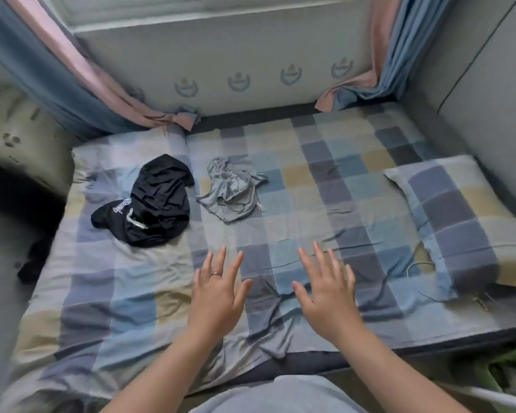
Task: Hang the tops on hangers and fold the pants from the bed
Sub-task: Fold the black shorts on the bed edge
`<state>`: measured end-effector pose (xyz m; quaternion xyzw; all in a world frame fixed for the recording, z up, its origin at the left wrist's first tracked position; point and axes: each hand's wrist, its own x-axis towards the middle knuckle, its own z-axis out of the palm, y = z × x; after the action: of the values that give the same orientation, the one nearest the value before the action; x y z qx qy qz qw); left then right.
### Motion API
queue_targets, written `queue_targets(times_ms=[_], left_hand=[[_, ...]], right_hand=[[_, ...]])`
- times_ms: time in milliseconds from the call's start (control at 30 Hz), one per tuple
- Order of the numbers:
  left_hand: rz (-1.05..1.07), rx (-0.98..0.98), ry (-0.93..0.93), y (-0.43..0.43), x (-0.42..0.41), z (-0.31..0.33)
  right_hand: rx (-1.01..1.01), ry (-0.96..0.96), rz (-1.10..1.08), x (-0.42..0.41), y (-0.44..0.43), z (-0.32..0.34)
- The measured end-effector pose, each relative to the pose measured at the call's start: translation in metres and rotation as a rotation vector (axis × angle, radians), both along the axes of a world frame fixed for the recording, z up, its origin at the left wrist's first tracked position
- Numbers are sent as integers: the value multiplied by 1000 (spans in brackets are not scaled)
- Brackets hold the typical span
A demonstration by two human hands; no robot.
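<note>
A crumpled black garment (pixel 154 201) with white lettering and a white drawstring lies on the left half of the checked bed sheet (pixel 325 186). To its right, apart from it, lies a crumpled grey garment (pixel 231 192). My left hand (pixel 218 290) and my right hand (pixel 325 289) hover side by side over the near part of the bed, palms down, fingers spread, holding nothing. A ring sits on one finger of my left hand. Both hands are well short of the two garments. No hangers are in view.
A checked pillow (pixel 456 219) lies at the right end of the bed. Pink and blue curtains (pixel 72 70) hang at both far corners against the wall. A thin cable (pixel 417 266) lies near the pillow. Something green (pixel 501 374) sits on the floor at lower right.
</note>
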<state>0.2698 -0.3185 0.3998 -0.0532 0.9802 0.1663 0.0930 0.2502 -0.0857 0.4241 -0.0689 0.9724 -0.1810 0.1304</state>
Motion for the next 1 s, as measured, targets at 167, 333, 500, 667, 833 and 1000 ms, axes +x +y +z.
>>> queue_targets(times_ms=[167, 333, 500, 667, 833, 1000], left_hand=[[183, 36, 10, -2, -16, 4], [283, 34, 1, -16, -30, 5], [334, 30, 11, -61, -55, -23], [348, -17, -14, -148, -83, -80], [424, -21, -68, -272, -125, -151], [576, 94, -178, -384, -154, -219]], right_hand=[[-34, -20, 125, -45, -4, -6], [-32, -26, 226, -74, -18, -13], [-54, -3, 270, -106, -57, -36], [-50, 3, 331, -149, -142, -90], [-27, -43, 387, -197, -264, -152], [26, -117, 445, -241, -383, -199]])
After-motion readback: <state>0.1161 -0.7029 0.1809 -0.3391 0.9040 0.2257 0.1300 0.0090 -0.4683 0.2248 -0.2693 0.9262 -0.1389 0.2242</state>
